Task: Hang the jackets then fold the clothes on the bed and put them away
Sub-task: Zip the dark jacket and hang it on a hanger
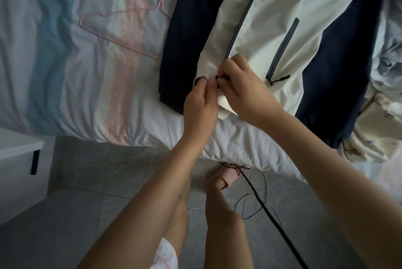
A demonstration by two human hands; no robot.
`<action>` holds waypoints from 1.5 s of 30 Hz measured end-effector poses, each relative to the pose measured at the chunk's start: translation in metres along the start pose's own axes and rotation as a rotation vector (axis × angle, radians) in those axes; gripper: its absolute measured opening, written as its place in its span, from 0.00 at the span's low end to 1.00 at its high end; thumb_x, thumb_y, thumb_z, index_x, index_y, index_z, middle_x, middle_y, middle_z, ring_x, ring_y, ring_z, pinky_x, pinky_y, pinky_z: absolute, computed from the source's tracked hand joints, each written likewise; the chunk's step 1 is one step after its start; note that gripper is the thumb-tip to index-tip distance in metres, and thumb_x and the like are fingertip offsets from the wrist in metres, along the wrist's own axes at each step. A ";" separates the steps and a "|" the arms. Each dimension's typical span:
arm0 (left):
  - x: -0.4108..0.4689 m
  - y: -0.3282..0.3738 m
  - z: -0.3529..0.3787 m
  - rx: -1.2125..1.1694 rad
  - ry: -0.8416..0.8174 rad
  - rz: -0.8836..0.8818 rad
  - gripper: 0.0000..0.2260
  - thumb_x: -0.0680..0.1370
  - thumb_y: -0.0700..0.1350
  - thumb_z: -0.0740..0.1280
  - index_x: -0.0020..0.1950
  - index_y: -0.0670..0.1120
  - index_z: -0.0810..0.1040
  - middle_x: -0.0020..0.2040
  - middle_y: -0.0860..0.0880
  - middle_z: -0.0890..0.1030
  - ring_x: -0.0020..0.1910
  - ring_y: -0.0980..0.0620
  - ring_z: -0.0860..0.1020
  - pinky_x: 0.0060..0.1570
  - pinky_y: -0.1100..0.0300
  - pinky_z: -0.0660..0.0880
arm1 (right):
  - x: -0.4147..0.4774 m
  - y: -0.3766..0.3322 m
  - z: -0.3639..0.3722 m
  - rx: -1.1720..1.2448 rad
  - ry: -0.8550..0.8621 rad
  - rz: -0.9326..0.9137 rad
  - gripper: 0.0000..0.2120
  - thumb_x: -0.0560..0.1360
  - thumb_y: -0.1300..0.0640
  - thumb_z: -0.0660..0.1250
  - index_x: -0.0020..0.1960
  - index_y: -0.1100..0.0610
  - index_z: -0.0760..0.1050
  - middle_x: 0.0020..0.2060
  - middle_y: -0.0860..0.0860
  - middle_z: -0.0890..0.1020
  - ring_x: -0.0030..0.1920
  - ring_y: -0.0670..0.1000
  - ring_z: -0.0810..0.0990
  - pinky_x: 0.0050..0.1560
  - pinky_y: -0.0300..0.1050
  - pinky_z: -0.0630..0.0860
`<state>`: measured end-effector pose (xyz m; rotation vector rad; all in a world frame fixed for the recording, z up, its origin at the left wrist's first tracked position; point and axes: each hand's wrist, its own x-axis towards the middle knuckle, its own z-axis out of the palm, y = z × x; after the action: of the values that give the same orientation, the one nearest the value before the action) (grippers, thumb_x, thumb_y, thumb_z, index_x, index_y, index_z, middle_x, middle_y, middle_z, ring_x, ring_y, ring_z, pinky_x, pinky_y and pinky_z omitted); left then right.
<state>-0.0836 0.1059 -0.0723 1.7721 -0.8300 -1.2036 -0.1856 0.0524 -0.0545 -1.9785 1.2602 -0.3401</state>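
We see the striped bed (65, 62) filling the top; the white-and-navy jacket (272, 18) lies at one o'clock, a pink hanger (121, 27) at eleven. Our left hand (200, 103) pinches the hem, our right hand (241, 88) pinches the black zipper pull (221, 77).

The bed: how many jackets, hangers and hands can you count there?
White and navy zip-up jacket: 1
Thin pink wire hanger: 1
Hands, left hand and right hand, both with a grip at the jacket's zip end: 2
Total: 4
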 end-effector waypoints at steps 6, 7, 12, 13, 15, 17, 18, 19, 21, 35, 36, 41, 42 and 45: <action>0.000 -0.008 -0.016 0.168 0.018 0.115 0.15 0.79 0.50 0.59 0.32 0.51 0.64 0.25 0.55 0.67 0.26 0.58 0.65 0.29 0.55 0.65 | -0.001 0.008 0.000 -0.232 -0.045 -0.084 0.10 0.79 0.53 0.58 0.51 0.60 0.72 0.47 0.54 0.71 0.37 0.55 0.72 0.36 0.45 0.64; -0.002 -0.009 -0.016 0.142 0.011 0.079 0.15 0.79 0.50 0.59 0.32 0.51 0.64 0.25 0.55 0.67 0.26 0.58 0.64 0.29 0.56 0.64 | 0.000 0.009 0.000 -0.165 -0.084 -0.075 0.10 0.79 0.53 0.58 0.50 0.59 0.72 0.45 0.52 0.72 0.38 0.54 0.73 0.36 0.47 0.66; -0.013 -0.014 -0.010 0.017 0.051 0.001 0.16 0.78 0.47 0.59 0.31 0.49 0.64 0.24 0.58 0.67 0.26 0.60 0.64 0.29 0.61 0.62 | 0.001 0.007 0.000 -0.039 -0.081 -0.075 0.09 0.75 0.55 0.61 0.42 0.60 0.74 0.38 0.50 0.74 0.35 0.51 0.72 0.37 0.52 0.71; -0.014 -0.011 -0.007 -0.016 0.076 -0.003 0.16 0.79 0.46 0.60 0.31 0.49 0.63 0.24 0.57 0.66 0.26 0.59 0.64 0.29 0.61 0.63 | 0.002 0.006 -0.002 -0.024 -0.060 -0.079 0.08 0.75 0.55 0.61 0.41 0.60 0.74 0.37 0.49 0.73 0.34 0.50 0.71 0.37 0.52 0.71; -0.011 -0.001 0.001 -0.075 0.119 -0.005 0.17 0.79 0.44 0.61 0.30 0.48 0.63 0.25 0.57 0.65 0.27 0.59 0.63 0.30 0.60 0.63 | 0.005 0.005 -0.008 0.003 -0.015 -0.085 0.07 0.74 0.56 0.62 0.40 0.59 0.73 0.36 0.45 0.71 0.34 0.49 0.71 0.37 0.51 0.72; -0.006 0.008 0.008 -0.077 0.131 0.023 0.17 0.78 0.45 0.61 0.30 0.49 0.63 0.23 0.57 0.65 0.26 0.59 0.63 0.29 0.61 0.63 | 0.008 0.006 -0.016 0.018 0.025 -0.091 0.06 0.74 0.57 0.62 0.40 0.58 0.73 0.36 0.43 0.70 0.35 0.48 0.71 0.38 0.51 0.72; -0.004 0.011 0.010 -0.071 0.133 0.043 0.17 0.78 0.46 0.61 0.29 0.50 0.63 0.23 0.58 0.66 0.25 0.59 0.63 0.28 0.62 0.62 | 0.010 0.008 -0.021 0.020 0.031 -0.101 0.06 0.74 0.57 0.62 0.40 0.58 0.73 0.36 0.43 0.71 0.36 0.47 0.72 0.39 0.52 0.73; -0.002 0.014 0.012 -0.066 0.133 0.066 0.17 0.78 0.45 0.61 0.29 0.51 0.62 0.22 0.58 0.66 0.25 0.59 0.63 0.28 0.63 0.62 | 0.011 0.010 -0.024 0.017 0.030 -0.114 0.06 0.74 0.57 0.62 0.41 0.58 0.73 0.37 0.44 0.72 0.36 0.48 0.73 0.40 0.53 0.74; -0.001 0.016 0.012 -0.059 0.135 0.108 0.19 0.79 0.43 0.61 0.29 0.52 0.62 0.21 0.58 0.65 0.24 0.59 0.63 0.27 0.67 0.61 | 0.014 0.011 -0.030 0.007 0.013 -0.135 0.05 0.74 0.58 0.62 0.41 0.58 0.73 0.38 0.46 0.73 0.37 0.48 0.75 0.40 0.55 0.74; -0.029 0.013 -0.019 -0.552 -0.044 -0.394 0.14 0.81 0.42 0.58 0.40 0.41 0.78 0.32 0.48 0.83 0.35 0.54 0.82 0.41 0.63 0.80 | -0.041 -0.018 0.014 -0.093 0.167 -0.004 0.03 0.75 0.64 0.59 0.43 0.60 0.71 0.40 0.53 0.73 0.37 0.54 0.72 0.28 0.52 0.71; -0.031 0.014 -0.020 -0.570 -0.031 -0.420 0.14 0.81 0.42 0.59 0.39 0.41 0.78 0.32 0.48 0.83 0.35 0.54 0.82 0.41 0.63 0.80 | -0.045 -0.020 0.016 -0.109 0.166 -0.014 0.03 0.74 0.65 0.59 0.43 0.61 0.71 0.40 0.54 0.73 0.36 0.55 0.72 0.27 0.52 0.71; -0.036 0.016 -0.019 -0.407 -0.006 -0.388 0.11 0.80 0.40 0.63 0.39 0.39 0.79 0.32 0.46 0.83 0.37 0.52 0.83 0.41 0.63 0.79 | -0.063 -0.020 0.015 -0.079 0.135 -0.015 0.04 0.74 0.67 0.59 0.43 0.63 0.71 0.42 0.54 0.73 0.33 0.54 0.72 0.26 0.52 0.72; -0.037 0.016 -0.018 -0.393 -0.010 -0.384 0.11 0.79 0.40 0.63 0.39 0.39 0.79 0.32 0.46 0.83 0.37 0.52 0.83 0.41 0.64 0.79 | -0.065 -0.019 0.013 -0.078 0.129 -0.014 0.04 0.76 0.66 0.58 0.44 0.62 0.71 0.43 0.54 0.74 0.33 0.54 0.73 0.26 0.52 0.72; -0.041 0.017 -0.012 -0.376 -0.011 -0.388 0.11 0.77 0.41 0.67 0.37 0.38 0.79 0.33 0.45 0.83 0.37 0.51 0.83 0.41 0.62 0.80 | -0.072 -0.018 0.008 -0.126 0.124 -0.008 0.08 0.77 0.61 0.56 0.47 0.61 0.73 0.45 0.53 0.75 0.35 0.55 0.75 0.25 0.51 0.73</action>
<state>-0.0865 0.1365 -0.0380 1.6512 -0.2396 -1.5060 -0.2035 0.1224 -0.0353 -2.0963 1.3823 -0.4007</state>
